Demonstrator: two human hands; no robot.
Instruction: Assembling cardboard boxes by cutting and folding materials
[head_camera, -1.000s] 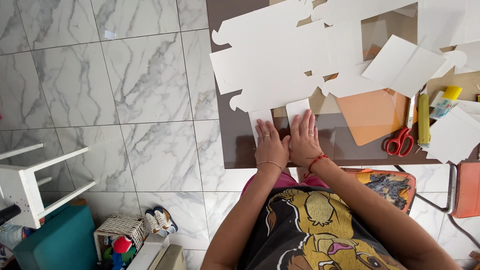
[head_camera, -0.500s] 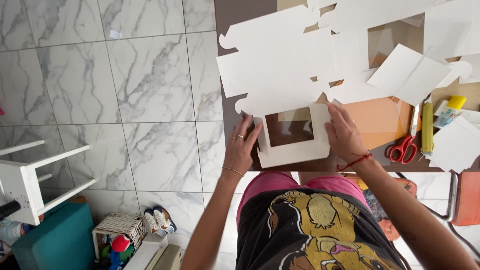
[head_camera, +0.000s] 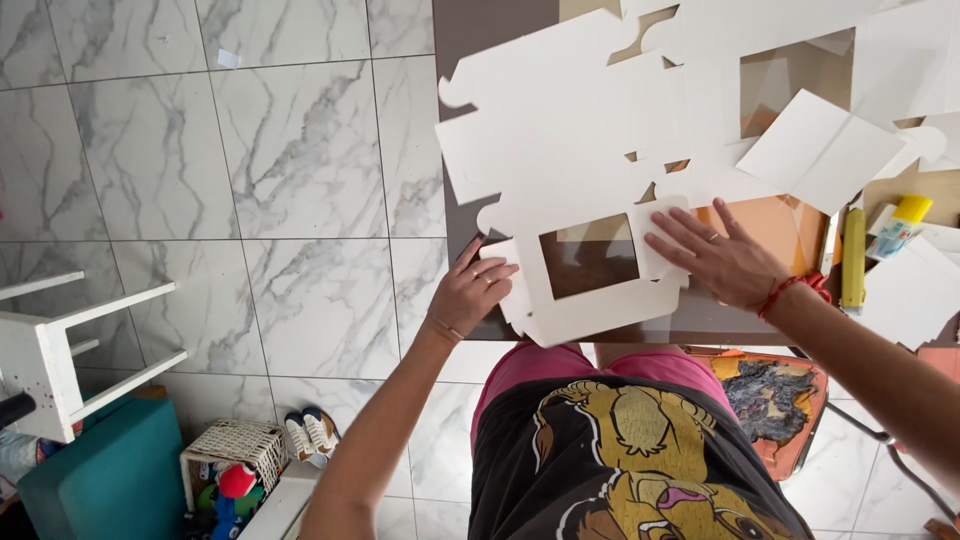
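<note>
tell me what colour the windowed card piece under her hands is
White, seen in the head view: the windowed card piece.

1. The near table edge (head_camera: 470, 215) is taken up by the white window-cut card blank (head_camera: 600, 300), with the left hand (head_camera: 470, 292) on its left flap and the right hand (head_camera: 720, 262) flat on its right side.
2. Beyond it, the big white die-cut sheets (head_camera: 560, 140) overlap across the tabletop, leaving only a narrow strip of bare brown surface along the left edge.
3. To the right, the orange card (head_camera: 775, 225), the yellow glue tube (head_camera: 853, 270) and loose white paper pieces (head_camera: 815, 150) crowd the way (hardly a bare patch there).
4. Left of the table the marble floor (head_camera: 250, 180) lies open; the white stool (head_camera: 60, 350) and the basket (head_camera: 230, 450) stand well apart, lower left.
</note>
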